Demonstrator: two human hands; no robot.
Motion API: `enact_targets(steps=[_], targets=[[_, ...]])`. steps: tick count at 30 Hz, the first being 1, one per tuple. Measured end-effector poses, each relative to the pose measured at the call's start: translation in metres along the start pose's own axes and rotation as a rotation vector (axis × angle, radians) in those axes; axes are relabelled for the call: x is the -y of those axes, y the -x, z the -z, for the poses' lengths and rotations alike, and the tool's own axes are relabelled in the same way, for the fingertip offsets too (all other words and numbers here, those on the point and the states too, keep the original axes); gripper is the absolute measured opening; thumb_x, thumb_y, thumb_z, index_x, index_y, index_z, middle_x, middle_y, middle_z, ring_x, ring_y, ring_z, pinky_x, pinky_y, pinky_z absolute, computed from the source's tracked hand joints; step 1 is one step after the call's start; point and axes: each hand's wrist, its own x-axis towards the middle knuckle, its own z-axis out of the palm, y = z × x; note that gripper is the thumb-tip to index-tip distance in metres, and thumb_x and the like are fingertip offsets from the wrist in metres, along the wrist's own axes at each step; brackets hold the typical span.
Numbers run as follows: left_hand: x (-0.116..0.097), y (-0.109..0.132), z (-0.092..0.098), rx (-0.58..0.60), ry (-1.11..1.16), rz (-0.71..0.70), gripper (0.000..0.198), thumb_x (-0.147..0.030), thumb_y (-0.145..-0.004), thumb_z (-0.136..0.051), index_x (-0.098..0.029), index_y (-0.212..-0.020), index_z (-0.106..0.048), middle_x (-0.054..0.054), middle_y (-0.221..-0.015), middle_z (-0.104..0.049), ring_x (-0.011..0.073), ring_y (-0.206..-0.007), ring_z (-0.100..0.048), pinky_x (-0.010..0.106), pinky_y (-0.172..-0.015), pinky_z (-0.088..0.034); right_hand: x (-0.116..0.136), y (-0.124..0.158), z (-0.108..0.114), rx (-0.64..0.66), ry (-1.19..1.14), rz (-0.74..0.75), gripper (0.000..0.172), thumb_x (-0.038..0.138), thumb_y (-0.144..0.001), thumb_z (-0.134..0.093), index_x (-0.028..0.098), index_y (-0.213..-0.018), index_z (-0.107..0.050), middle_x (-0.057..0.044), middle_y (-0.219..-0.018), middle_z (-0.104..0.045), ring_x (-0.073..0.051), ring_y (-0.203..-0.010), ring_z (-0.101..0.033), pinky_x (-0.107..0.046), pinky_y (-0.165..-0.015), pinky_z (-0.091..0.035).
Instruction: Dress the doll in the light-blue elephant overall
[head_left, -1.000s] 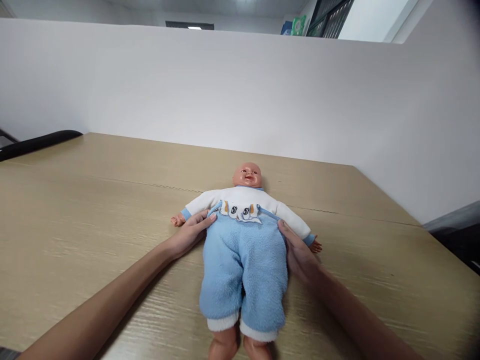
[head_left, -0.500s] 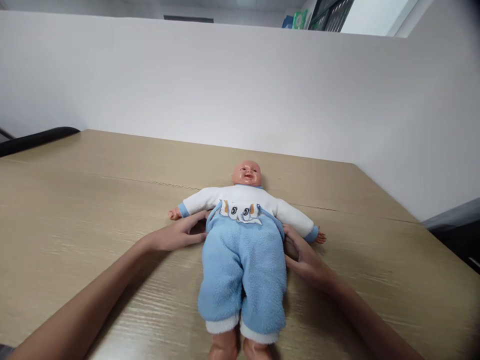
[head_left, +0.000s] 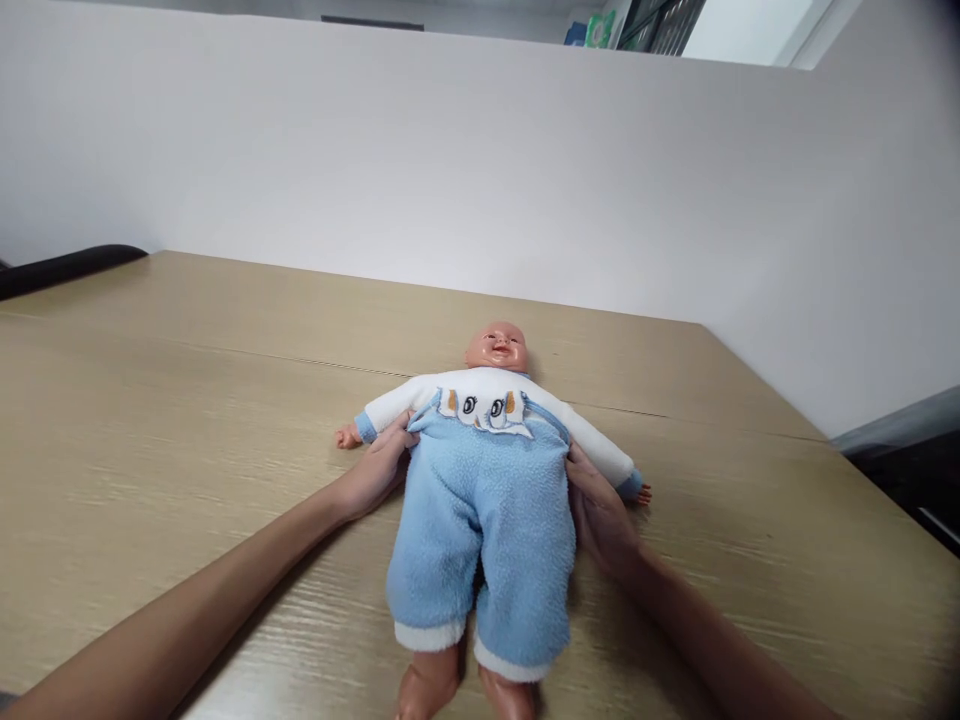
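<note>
We seem to be at the gripping step: the fingers of our left hand [head_left: 377, 470] and right hand [head_left: 602, 508] pinch the blue fleece trousers [head_left: 484, 490] at either side of the waist — the next move calls for an even hold. The dressed baby doll [head_left: 484, 381] lies face-up between our hands, the bench [head_left: 225, 430] giving room past both its arms — its far edge backed by a white partition [head_left: 450, 180].

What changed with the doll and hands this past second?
Left hand and right hand loosened from the blue pants, then closed again at the waist sides. The legs of the doll shifted slightly left in view. Unchanged: it lies face-up on the table, arms spread.
</note>
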Motion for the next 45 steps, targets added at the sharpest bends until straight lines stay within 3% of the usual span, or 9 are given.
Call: enact_targets(steps=[6,14,19,23,27,33,37,40,45], targets=[[-0.004,0.000,-0.007,-0.072,0.096,0.022,0.050,-0.031,-0.081,-0.075,-0.022,-0.129,-0.067,0.007,-0.136,-0.075,0.0336,-0.133,-0.062,0.045,-0.113,-0.049,0.000,0.002,-0.003,0.036,0.024,-0.029,0.065,0.056,-0.081,-0.084,0.035,-0.141,-0.069,-0.004,-0.137,-0.080,-0.036,-0.143,-0.064,-0.052,-0.121,-0.052],[-0.015,0.008,-0.003,0.086,0.135,0.105,0.033,-0.034,-0.086,-0.082,-0.018,-0.114,-0.075,0.012,-0.126,-0.078,0.0354,-0.129,-0.067,0.044,-0.111,-0.051,-0.006,0.006,0.002,-0.049,-0.012,-0.116,0.054,0.057,-0.084,-0.081,0.031,-0.131,-0.073,-0.004,-0.122,-0.085,-0.037,-0.131,-0.072,-0.050,-0.109,-0.061],[-0.015,0.009,-0.010,0.052,0.170,0.101,0.031,-0.029,-0.088,-0.077,-0.020,-0.117,-0.072,0.009,-0.130,-0.076,0.0320,-0.130,-0.066,0.043,-0.112,-0.051,-0.003,0.007,0.000,-0.027,0.025,-0.113,0.055,0.053,-0.083,-0.082,0.029,-0.132,-0.071,-0.003,-0.114,-0.086,-0.037,-0.119,-0.077,-0.049,-0.103,-0.063],[-0.011,0.007,-0.012,0.004,0.076,0.083,0.038,-0.038,-0.091,-0.073,-0.021,-0.124,-0.069,0.009,-0.129,-0.075,0.0313,-0.125,-0.066,0.043,-0.107,-0.051,0.002,0.005,-0.005,0.019,0.022,-0.078,0.057,0.048,-0.081,-0.081,0.030,-0.134,-0.070,-0.003,-0.120,-0.084,-0.036,-0.124,-0.074,-0.048,-0.108,-0.058],[-0.009,0.003,0.000,0.037,0.000,0.042,0.042,-0.028,-0.083,-0.070,-0.022,-0.125,-0.069,0.005,-0.122,-0.073,0.0275,-0.114,-0.064,0.037,-0.098,-0.048,0.002,0.003,-0.002,-0.011,0.056,0.036,0.045,0.043,-0.081,-0.078,0.032,-0.124,-0.071,-0.002,-0.119,-0.081,-0.035,-0.126,-0.069,-0.048,-0.113,-0.051],[-0.025,0.005,0.008,0.056,-0.264,-0.107,0.027,-0.045,-0.090,-0.073,-0.020,-0.099,-0.068,0.002,-0.095,-0.061,0.0226,-0.093,-0.053,0.032,-0.084,-0.042,0.003,0.000,0.011,0.066,0.187,0.152,0.014,0.040,-0.086,-0.073,0.030,-0.094,-0.067,0.000,-0.086,-0.065,-0.026,-0.088,-0.061,-0.037,-0.090,-0.050],[-0.035,0.003,-0.008,0.028,-0.324,-0.185,0.036,-0.054,-0.094,-0.074,-0.021,-0.102,-0.063,0.002,-0.100,-0.060,0.0218,-0.096,-0.053,0.031,-0.088,-0.042,0.006,-0.008,0.010,0.086,0.309,0.227,0.016,0.042,-0.093,-0.075,0.029,-0.101,-0.070,0.002,-0.091,-0.061,-0.021,-0.087,-0.054,-0.030,-0.084,-0.046],[-0.037,-0.001,-0.015,-0.010,-0.335,-0.214,0.034,-0.055,-0.100,-0.068,-0.023,-0.109,-0.060,0.001,-0.108,-0.059,0.0213,-0.104,-0.053,0.030,-0.096,-0.042,0.004,-0.018,0.010,0.038,0.356,0.248,0.020,0.049,-0.099,-0.075,0.032,-0.107,-0.069,0.003,-0.098,-0.064,-0.020,-0.094,-0.057,-0.028,-0.092,-0.046],[-0.035,-0.001,0.001,0.007,-0.597,-0.187,0.037,-0.059,-0.105,-0.057,-0.023,-0.101,-0.057,0.000,-0.098,-0.055,0.0209,-0.093,-0.049,0.031,-0.088,-0.042,0.002,-0.021,0.022,0.030,0.508,0.211,0.032,0.059,-0.094,-0.078,0.029,-0.101,-0.070,0.002,-0.097,-0.067,-0.023,-0.097,-0.060,-0.032,-0.094,-0.049]])
